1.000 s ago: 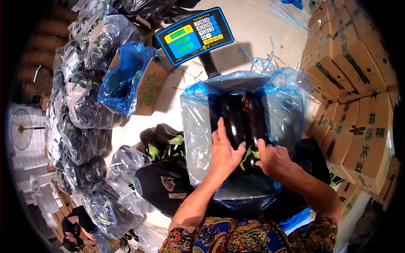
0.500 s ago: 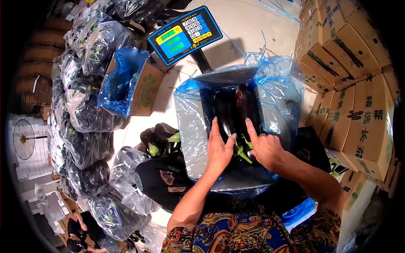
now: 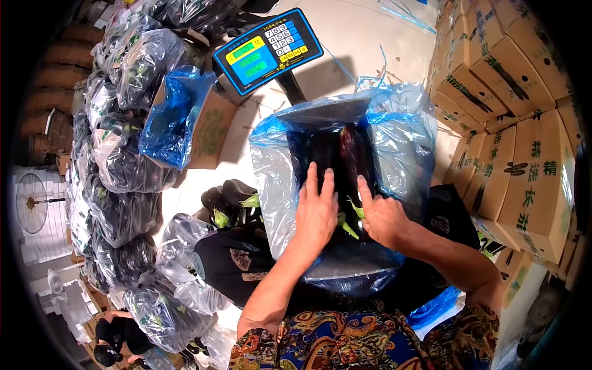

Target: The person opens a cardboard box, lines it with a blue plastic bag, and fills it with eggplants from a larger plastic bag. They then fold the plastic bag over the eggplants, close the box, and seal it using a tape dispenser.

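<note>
Two long dark eggplants lie side by side in a box [image 3: 271, 179] lined with blue plastic film, their green stems toward me. My left hand [image 3: 316, 209] rests on the left eggplant [image 3: 322, 148], its fingers stretched along the skin and nothing gripped. On the right eggplant [image 3: 356, 154], the straight index finger of my right hand [image 3: 383, 217] touches the side near the stem end; its other fingers are partly bent and hold nothing. What lies beneath these eggplants is hidden.
A scale display [image 3: 268, 52] stands behind the box. At left are a second film-lined carton [image 3: 213, 132] and piled bags of eggplants [image 3: 132, 151]. Loose eggplants [image 3: 228, 200] lie beside my leg. Stacked cartons [image 3: 524, 179] line the right. Another person [image 3: 123, 336] is at lower left.
My left hand has shifted onto the left eggplant, its fingers now lying flatter and farther over it. My right hand stays nearly in place. The whole view has moved slightly.
</note>
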Demonstrator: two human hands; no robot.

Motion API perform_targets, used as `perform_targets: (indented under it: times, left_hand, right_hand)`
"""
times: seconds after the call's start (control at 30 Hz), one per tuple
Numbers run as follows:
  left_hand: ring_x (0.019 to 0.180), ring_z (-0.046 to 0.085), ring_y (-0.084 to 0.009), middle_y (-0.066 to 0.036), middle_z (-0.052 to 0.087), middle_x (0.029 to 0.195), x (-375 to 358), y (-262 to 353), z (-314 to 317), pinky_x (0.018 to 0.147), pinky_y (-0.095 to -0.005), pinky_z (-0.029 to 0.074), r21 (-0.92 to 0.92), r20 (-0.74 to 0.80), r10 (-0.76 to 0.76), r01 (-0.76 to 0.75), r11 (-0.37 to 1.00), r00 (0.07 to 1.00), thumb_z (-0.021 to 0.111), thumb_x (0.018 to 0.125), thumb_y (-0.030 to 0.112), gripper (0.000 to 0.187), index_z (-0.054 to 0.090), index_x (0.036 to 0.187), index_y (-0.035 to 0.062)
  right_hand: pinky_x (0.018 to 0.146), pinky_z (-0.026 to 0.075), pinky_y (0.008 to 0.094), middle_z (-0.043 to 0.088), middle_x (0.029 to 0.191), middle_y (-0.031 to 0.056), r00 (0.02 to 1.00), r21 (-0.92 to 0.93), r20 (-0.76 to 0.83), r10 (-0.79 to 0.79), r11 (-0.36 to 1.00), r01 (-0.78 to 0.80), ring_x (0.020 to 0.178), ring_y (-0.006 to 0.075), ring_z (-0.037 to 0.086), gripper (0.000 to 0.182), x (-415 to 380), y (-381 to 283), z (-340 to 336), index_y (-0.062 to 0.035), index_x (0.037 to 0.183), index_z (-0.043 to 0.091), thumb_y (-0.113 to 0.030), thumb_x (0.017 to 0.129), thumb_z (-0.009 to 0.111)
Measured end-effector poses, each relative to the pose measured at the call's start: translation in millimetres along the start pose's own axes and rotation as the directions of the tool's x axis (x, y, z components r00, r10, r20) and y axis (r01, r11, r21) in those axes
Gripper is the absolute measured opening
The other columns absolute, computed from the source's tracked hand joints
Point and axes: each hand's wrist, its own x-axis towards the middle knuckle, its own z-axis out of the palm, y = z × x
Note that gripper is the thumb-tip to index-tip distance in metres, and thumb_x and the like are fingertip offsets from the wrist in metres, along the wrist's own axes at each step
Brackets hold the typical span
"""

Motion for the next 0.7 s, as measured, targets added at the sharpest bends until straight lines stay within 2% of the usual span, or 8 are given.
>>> perform_targets:
  times: [0.07, 0.1, 0.2, 0.23, 0.33, 0.37, 0.5, 0.7]
  left_hand:
    - [0.108, 0.054, -0.0516, -0.036, 0.032, 0.142, -6, 0, 3, 0.085, -0.0503, 0.051, -0.040, 0.074, -0.105, 0.109, 0.993, 0.992, 0.061, 0.082, 0.005, 0.058, 0.042, 0.137, 0.0055]
    - [0.095, 0.060, -0.0516, -0.036, 0.031, 0.142, -4, 2, 8, 0.073, -0.0484, 0.055, 0.044, -0.023, -0.042, 0.043, 0.998, 0.999, 0.061, 0.082, 0.007, 0.058, 0.042, 0.137, 0.0053]
    - [0.091, 0.061, -0.0518, -0.036, 0.030, 0.143, 9, 0, 14, 0.071, -0.0479, 0.056, 0.039, 0.047, -0.095, 0.093, 0.995, 0.994, 0.060, 0.083, 0.007, 0.057, 0.042, 0.137, 0.0054]
    - [0.089, 0.062, -0.0518, -0.035, 0.030, 0.143, 11, 1, 14, 0.073, -0.0487, 0.055, 0.061, 0.058, -0.084, 0.080, 0.995, 0.995, 0.060, 0.084, 0.009, 0.056, 0.042, 0.137, 0.0052]
    - [0.091, 0.062, -0.0507, -0.035, 0.030, 0.144, 6, -6, 18, 0.074, -0.0486, 0.055, -0.058, -0.031, -0.084, 0.082, 0.995, 0.996, 0.061, 0.085, 0.011, 0.056, 0.042, 0.137, 0.0052]
    - [0.098, 0.060, -0.0511, -0.034, 0.028, 0.145, 2, -8, 17, 0.079, -0.0492, 0.054, -0.075, -0.004, -0.086, 0.086, 0.993, 0.996, 0.063, 0.086, 0.014, 0.059, 0.039, 0.139, 0.0052]
    - [0.117, 0.046, -0.0551, -0.033, 0.027, 0.146, 1, -2, 12, 0.093, -0.0514, 0.047, -0.257, -0.031, -0.139, 0.127, 0.958, 0.990, 0.064, 0.084, 0.014, 0.069, 0.031, 0.144, 0.0037]
    - [0.120, 0.044, -0.0548, -0.035, 0.027, 0.145, 3, -4, 13, 0.097, -0.0512, 0.044, -0.321, -0.040, -0.147, 0.127, 0.939, 0.988, 0.062, 0.084, 0.015, 0.067, 0.033, 0.144, 0.0055]
  right_hand:
    - [0.068, 0.052, 0.0500, 0.062, 0.083, 0.0259, 1.000, -0.087, 0.019, -0.014, 0.996, 0.015, 0.070, 0.0417, 0.063, 0.095, 1, -2, 7, 0.0080, 0.148, 0.009, -0.017, 0.078, 0.069]
    - [0.068, 0.052, 0.0498, 0.063, 0.085, 0.0261, 0.999, -0.040, 0.034, -0.021, 0.999, 0.023, 0.071, 0.0428, 0.063, 0.093, 2, -3, 4, 0.0064, 0.148, 0.011, -0.018, 0.079, 0.069]
    - [0.069, 0.051, 0.0500, 0.063, 0.088, 0.0260, 0.999, 0.045, -0.031, -0.038, 0.998, 0.040, 0.073, 0.0443, 0.062, 0.090, 7, -3, -1, 0.0036, 0.148, 0.014, -0.018, 0.080, 0.068]
    - [0.070, 0.051, 0.0514, 0.063, 0.090, 0.0257, 0.999, 0.077, -0.035, -0.035, 0.996, 0.038, 0.075, 0.0451, 0.062, 0.087, 6, -3, -4, 0.0008, 0.148, 0.015, -0.018, 0.082, 0.068]
    - [0.071, 0.050, 0.0530, 0.063, 0.089, 0.0258, 0.996, 0.029, -0.083, -0.018, 0.999, 0.020, 0.075, 0.0447, 0.063, 0.087, 2, -10, 6, -0.0001, 0.148, 0.015, -0.019, 0.082, 0.068]
    - [0.071, 0.050, 0.0534, 0.064, 0.087, 0.0274, 0.998, -0.027, -0.052, -0.030, 0.999, 0.028, 0.076, 0.0451, 0.063, 0.085, 0, -13, 8, -0.0003, 0.148, 0.014, -0.021, 0.084, 0.066]
    - [0.069, 0.050, 0.0544, 0.064, 0.082, 0.0299, 0.989, 0.169, -0.066, 0.136, 0.978, -0.123, 0.073, 0.0479, 0.062, 0.078, -3, -10, 0, 0.0058, 0.141, 0.019, -0.027, 0.086, 0.064]
    - [0.077, 0.048, 0.0547, 0.064, 0.087, 0.0317, 0.962, 0.418, -0.114, 0.248, 0.890, -0.180, 0.083, 0.0515, 0.060, 0.066, -5, -1, 26, 0.0095, 0.133, 0.029, -0.025, 0.088, 0.062]
